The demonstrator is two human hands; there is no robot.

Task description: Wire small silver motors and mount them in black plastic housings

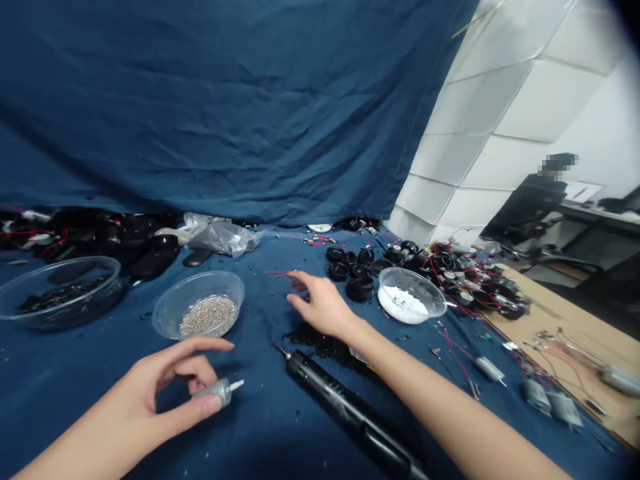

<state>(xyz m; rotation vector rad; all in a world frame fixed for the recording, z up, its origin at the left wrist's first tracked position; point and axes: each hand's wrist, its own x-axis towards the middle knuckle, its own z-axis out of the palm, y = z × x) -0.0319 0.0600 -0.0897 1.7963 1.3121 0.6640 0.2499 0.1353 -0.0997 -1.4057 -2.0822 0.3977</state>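
Note:
My left hand (170, 387) is closed on a small silver motor (220, 392) with a white tip on its shaft, pointing right. The motor sits between the thumb and the bent fingers, with the index finger stretched above it. Over the middle of the table reaches my right hand (323, 303), thumb and index finger apart, nothing seen between them. Thin red wires (279, 273) lie by its fingertips. Below the right hand is a black electric screwdriver (340, 400), its bit pointing up-left. A clear bowl of small metal screws (207, 315) stands just beyond my left hand.
At left stands a clear bowl (115, 293) of black parts, with black shells (155, 257) and a plastic bag (225, 237) behind. Black rings (360, 287), a bowl of white pieces (404, 305), wired parts (465, 280) and loose motors (537, 395) occupy the right. A person (530, 200) sits beyond.

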